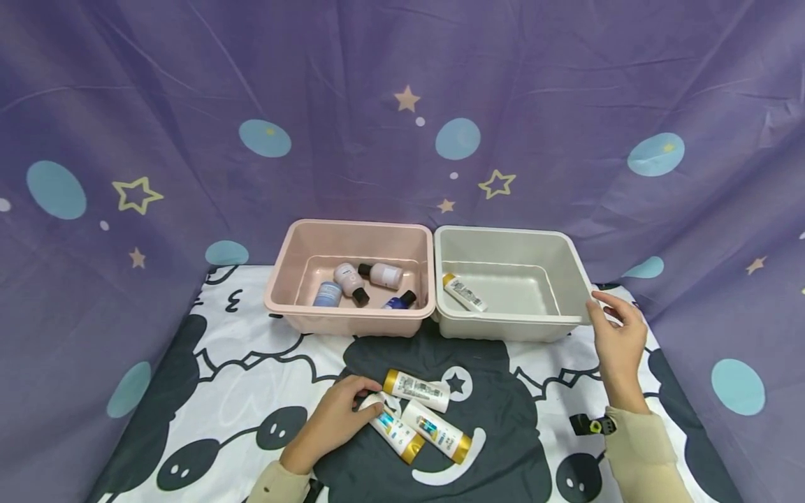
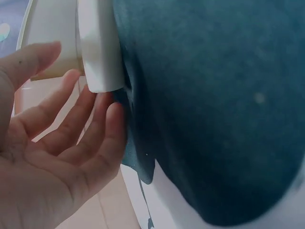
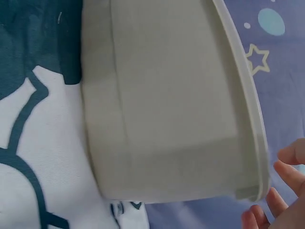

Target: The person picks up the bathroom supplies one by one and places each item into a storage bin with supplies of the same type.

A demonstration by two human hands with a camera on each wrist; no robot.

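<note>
My left hand (image 1: 339, 417) is at the near white tube (image 1: 395, 432) with a gold cap, its fingertips by the tube's flat end. In the left wrist view the fingers are loosely bent below a white tube (image 2: 101, 52), and the thumb stands apart from it. Two more gold-capped tubes, one label-up (image 1: 438, 429) and one farther back (image 1: 417, 390), lie beside it on the cloth. At the right end of the off-white bin (image 1: 503, 318), my right hand (image 1: 619, 342) has its fingertips at the rim, fingers loosely bent. Inside that bin lies another gold-capped tube (image 1: 464, 293).
A pink bin (image 1: 352, 321) stands left of the off-white one, holding several small bottles, among them a pink bottle (image 1: 349, 278) and a dark blue bottle (image 1: 396, 303). A sheep-print cloth (image 1: 239, 381) covers the table. Behind hangs a purple curtain (image 1: 352, 84).
</note>
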